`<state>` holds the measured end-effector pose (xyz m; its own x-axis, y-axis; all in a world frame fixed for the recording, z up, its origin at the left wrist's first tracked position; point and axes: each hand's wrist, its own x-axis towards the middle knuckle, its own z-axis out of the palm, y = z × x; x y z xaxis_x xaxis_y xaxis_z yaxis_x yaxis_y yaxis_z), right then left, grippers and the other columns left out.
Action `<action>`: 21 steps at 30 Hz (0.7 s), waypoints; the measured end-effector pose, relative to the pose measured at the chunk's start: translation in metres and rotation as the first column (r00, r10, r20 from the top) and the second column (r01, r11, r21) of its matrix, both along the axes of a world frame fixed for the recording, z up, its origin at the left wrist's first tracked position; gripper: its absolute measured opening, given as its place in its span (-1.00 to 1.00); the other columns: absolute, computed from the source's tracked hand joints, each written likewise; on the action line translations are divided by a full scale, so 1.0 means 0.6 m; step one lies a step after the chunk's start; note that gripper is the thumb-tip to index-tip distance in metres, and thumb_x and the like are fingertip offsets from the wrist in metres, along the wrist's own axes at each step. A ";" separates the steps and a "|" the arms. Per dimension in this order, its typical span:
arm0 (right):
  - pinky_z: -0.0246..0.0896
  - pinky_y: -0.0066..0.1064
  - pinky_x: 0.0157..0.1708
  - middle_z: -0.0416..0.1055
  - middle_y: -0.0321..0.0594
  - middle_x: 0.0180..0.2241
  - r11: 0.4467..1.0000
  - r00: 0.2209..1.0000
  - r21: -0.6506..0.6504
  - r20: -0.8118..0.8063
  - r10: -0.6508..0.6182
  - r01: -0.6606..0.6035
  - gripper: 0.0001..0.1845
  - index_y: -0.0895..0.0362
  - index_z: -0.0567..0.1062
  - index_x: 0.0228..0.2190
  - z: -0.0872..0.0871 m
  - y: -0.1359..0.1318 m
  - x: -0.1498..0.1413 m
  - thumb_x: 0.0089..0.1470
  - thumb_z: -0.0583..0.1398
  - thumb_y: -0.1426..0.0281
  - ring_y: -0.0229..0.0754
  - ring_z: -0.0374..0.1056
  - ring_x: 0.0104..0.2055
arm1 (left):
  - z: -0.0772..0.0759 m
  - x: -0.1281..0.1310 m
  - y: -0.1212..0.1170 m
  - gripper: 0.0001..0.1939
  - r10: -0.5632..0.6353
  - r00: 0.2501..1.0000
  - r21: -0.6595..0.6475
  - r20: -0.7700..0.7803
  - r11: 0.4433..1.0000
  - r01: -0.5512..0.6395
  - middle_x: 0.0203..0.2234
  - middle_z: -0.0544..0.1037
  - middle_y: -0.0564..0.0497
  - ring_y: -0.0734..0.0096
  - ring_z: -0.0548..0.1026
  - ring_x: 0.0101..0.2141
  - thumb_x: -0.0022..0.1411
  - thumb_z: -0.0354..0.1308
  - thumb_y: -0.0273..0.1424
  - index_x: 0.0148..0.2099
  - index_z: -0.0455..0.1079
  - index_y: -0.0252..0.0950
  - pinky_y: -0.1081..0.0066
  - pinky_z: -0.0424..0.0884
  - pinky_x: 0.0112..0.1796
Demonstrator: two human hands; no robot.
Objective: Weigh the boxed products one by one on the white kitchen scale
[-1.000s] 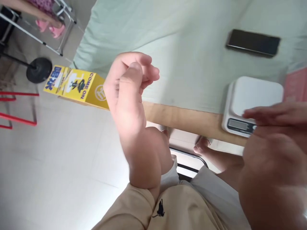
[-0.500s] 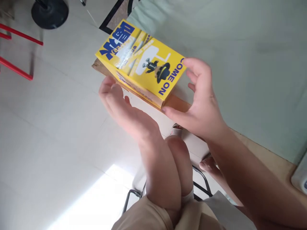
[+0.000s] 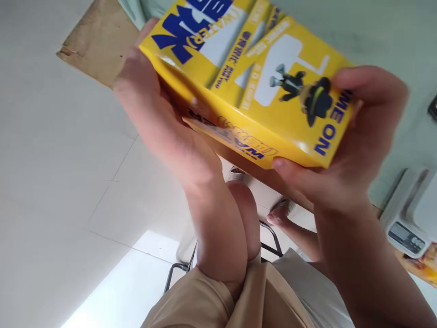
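A yellow printed cardboard box with blue lettering and a small cartoon figure in a black hat is held up between both hands, tilted, its side face toward me. My left hand is closed on its left end, with some fingers hidden behind it. At the right end, my right hand grips the box, thumb on the lower side edge and a finger on the top face. Beneath the box lies the edge of a table with a pale green cover.
A brown board corner of the table shows at upper left. At right is a white device with a small display, like a scale, beside something orange and yellow. Below are pale floor tiles, my legs and a black chair frame.
The box has come closer and is lifted. My left hand, previously beside its lower edge, now grips the left end. My right hand has closed around the right end. The view has shifted rightward.
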<state>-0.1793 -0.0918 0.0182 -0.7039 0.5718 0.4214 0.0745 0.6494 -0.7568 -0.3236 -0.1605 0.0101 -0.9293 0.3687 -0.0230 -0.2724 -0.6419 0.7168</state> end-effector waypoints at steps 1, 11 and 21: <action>0.48 -0.11 -0.02 0.19 -0.25 0.10 0.998 0.999 0.053 -0.002 -0.033 0.033 -0.30 -0.14 0.40 0.19 0.001 -0.003 -0.004 0.03 0.34 0.05 -0.14 0.34 0.01 | -0.015 -0.020 -0.005 -0.19 -0.037 0.999 0.040 0.006 0.999 0.037 -0.32 0.37 0.00 0.40 0.53 -0.14 0.51 -0.67 0.05 -0.35 0.27 -0.27 0.31 0.46 0.04; 0.35 -0.13 -0.20 0.30 -0.26 -0.08 0.784 0.982 0.593 -0.088 -0.166 0.185 0.08 -0.14 0.52 0.12 -0.007 0.027 0.010 -0.48 0.47 -0.24 -0.14 0.24 -0.15 | -0.183 -0.088 0.046 -0.40 -0.470 0.879 0.154 0.077 0.877 0.455 0.10 0.54 0.07 0.08 0.40 0.33 0.33 0.08 0.25 0.13 0.46 -0.05 0.13 0.47 0.25; 0.29 0.03 0.25 0.29 -0.11 0.15 0.800 0.856 0.545 0.261 -0.446 0.250 -0.11 -0.13 0.23 0.25 0.069 0.087 0.187 -0.07 0.40 0.12 0.07 0.26 0.25 | -0.118 0.063 0.174 -0.45 -0.740 0.629 0.210 -0.240 0.593 0.777 0.15 0.55 0.15 0.05 0.36 0.33 0.16 0.35 0.13 0.12 0.54 0.03 0.10 0.36 0.31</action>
<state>-0.0668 -0.0396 0.0598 -0.6500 0.6024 0.4633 0.5683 0.7901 -0.2299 -0.2859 -0.0560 -0.0608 -0.2975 0.9132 0.2785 -0.6800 -0.4074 0.6095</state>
